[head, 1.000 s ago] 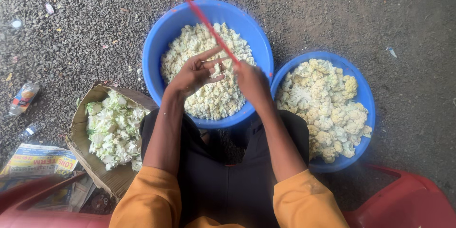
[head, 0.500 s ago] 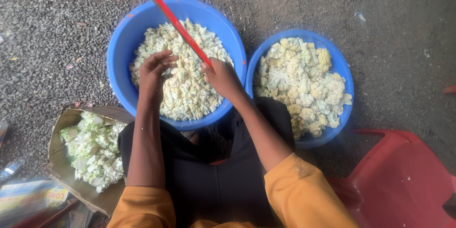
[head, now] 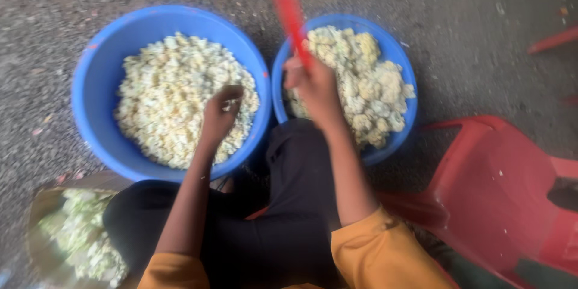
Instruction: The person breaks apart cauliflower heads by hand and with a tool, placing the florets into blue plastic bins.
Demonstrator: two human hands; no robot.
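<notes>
Lying at the far left, a cardboard box (head: 45,205) holds greenish cauliflower trimmings (head: 78,235) on the gravel ground (head: 36,36). Next, the large blue tub (head: 96,66) of chopped cauliflower (head: 162,102) takes the left hand (head: 220,114), its grip curled loosely among the pieces. The right hand (head: 316,90) grips a red stick (head: 289,9) over the smaller blue tub (head: 397,54) of florets (head: 367,90). A red plastic chair (head: 500,186) stands rightmost. Half a second ago the stick crossed the large tub; now it rises over the smaller one.

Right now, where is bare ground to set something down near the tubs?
Bare gravel lies left of the big tub and beyond both tubs. Right of the small tub, ground runs to the red chair. It is crowded between the tubs and at the lap, with both hands.
</notes>
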